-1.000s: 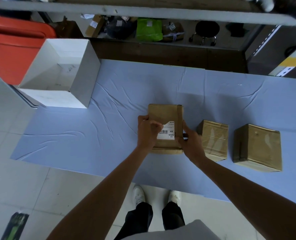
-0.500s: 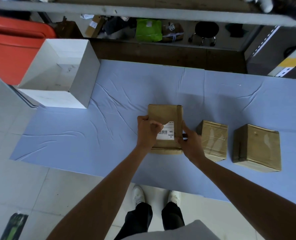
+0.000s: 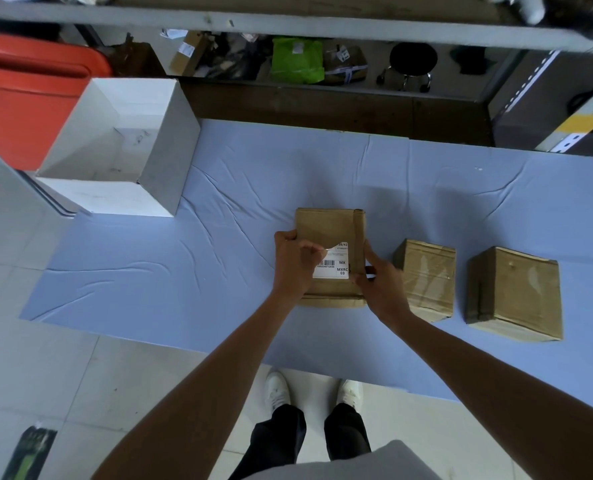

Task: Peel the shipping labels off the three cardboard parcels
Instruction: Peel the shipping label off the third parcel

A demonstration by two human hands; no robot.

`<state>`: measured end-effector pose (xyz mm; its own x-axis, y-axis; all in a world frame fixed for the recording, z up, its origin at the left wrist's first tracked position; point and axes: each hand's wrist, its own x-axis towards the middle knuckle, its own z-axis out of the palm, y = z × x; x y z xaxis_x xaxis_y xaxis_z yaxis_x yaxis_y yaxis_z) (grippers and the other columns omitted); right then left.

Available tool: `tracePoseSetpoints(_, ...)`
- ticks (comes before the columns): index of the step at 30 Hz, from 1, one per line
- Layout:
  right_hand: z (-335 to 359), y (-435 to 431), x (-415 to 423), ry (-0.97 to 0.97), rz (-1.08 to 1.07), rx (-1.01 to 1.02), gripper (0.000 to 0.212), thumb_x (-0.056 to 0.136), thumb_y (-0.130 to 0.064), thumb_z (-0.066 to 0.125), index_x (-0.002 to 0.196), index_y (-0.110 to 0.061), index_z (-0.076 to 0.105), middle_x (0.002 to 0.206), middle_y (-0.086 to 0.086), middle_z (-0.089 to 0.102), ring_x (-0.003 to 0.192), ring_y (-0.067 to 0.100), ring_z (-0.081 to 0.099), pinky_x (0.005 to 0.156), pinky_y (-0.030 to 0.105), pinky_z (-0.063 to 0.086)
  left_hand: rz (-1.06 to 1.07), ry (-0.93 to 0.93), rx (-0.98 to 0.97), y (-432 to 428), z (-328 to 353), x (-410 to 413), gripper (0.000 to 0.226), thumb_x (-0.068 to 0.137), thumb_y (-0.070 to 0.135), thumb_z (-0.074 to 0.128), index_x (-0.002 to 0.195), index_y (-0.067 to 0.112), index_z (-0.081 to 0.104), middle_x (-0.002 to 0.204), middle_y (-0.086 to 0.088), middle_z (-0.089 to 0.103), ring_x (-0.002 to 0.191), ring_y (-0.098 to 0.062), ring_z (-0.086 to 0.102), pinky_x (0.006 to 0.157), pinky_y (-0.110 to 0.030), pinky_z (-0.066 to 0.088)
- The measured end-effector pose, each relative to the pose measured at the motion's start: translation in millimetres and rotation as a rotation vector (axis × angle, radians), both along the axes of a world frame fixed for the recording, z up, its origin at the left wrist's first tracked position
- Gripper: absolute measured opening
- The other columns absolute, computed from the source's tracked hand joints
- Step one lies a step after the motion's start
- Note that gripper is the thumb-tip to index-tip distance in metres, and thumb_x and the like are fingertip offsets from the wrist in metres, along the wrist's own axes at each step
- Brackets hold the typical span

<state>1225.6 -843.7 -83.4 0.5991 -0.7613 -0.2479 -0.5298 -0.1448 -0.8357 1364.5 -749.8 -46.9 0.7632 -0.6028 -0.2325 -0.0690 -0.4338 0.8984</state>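
Left hand (image 3: 297, 261) pinches the lifted corner of the white barcoded shipping label (image 3: 336, 270), mostly stuck on the flat brown cardboard parcel (image 3: 326, 225) on the blue cloth (image 3: 149, 271), right hand (image 3: 380, 284) gripping its edge; neighbouring taped brown parcel (image 3: 426, 275) and end brown parcel (image 3: 515, 292) show no labels, probably done.

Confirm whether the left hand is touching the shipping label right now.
Touching. The head view shows the left hand pinching the lifted upper-left corner of the shipping label on the parcel, no gap visible.

dim, cool light with soft shadows, edges bowed by wide-angle distortion, top corners slightly blurred
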Motion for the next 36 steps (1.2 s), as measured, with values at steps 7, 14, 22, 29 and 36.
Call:
tracePoseSetpoints(7,0.4,0.2,-0.1,0.002,0.015,-0.025,0.071,0.083,-0.008,0.063,0.144,-0.031,0.035,0.105,0.002,0.071,0.095,0.017,0.067,0.084,0.043,0.057,-0.020,0.018,-0.008,1.7,-0.1,1.0,0.006,0.079,0.017,0.072,0.075,0.020,0.069,0.118,-0.006,0.040,0.108,-0.019,0.053,0.092,-0.032,0.051)
tracePoseSetpoints(14,1.4,0.7,-0.3,-0.018,0.007,-0.026,0.071,0.083,-0.006,0.063,0.144,-0.028,0.036,0.107,0.004,0.071,0.097,0.018,0.067,0.086,0.043,0.057,-0.019,0.029,-0.030,2.2,-0.4,0.4,0.015,0.079,0.016,0.073,0.070,0.026,0.067,0.117,-0.006,0.040,0.111,-0.020,0.052,0.096,-0.037,0.050)
tracePoseSetpoints(22,2.9,0.1,0.7,0.005,0.005,-0.025,0.072,0.083,-0.006,0.063,0.144,-0.030,0.035,0.107,0.002,0.070,0.096,0.018,0.067,0.083,0.039,0.058,-0.042,0.011,-0.006,3.6,2.8,1.0,0.018,0.079,0.018,0.072,0.068,0.031,0.065,0.118,-0.006,0.040,0.113,-0.022,0.051,0.097,-0.038,0.049)
tracePoseSetpoints(29,2.7,0.9,-0.7,-0.012,-0.005,0.006,0.071,0.082,-0.007,0.064,0.143,-0.031,0.038,0.103,0.000,0.071,0.094,0.016,0.067,0.083,0.044,0.057,-0.070,-0.012,0.024,5.9,5.1,1.8,0.003,0.080,0.017,0.072,0.078,0.018,0.070,0.118,-0.004,0.039,0.099,-0.009,0.051,0.087,-0.015,0.047)
tracePoseSetpoints(36,3.8,1.3,-0.6,-0.001,0.004,-0.011,0.071,0.083,-0.007,0.065,0.144,-0.028,0.036,0.106,0.002,0.070,0.096,0.017,0.067,0.084,0.042,0.058,-0.073,-0.009,0.011,6.5,4.9,2.0,0.009,0.080,0.016,0.071,0.075,0.022,0.068,0.118,-0.004,0.039,0.103,-0.010,0.051,0.089,-0.016,0.047)
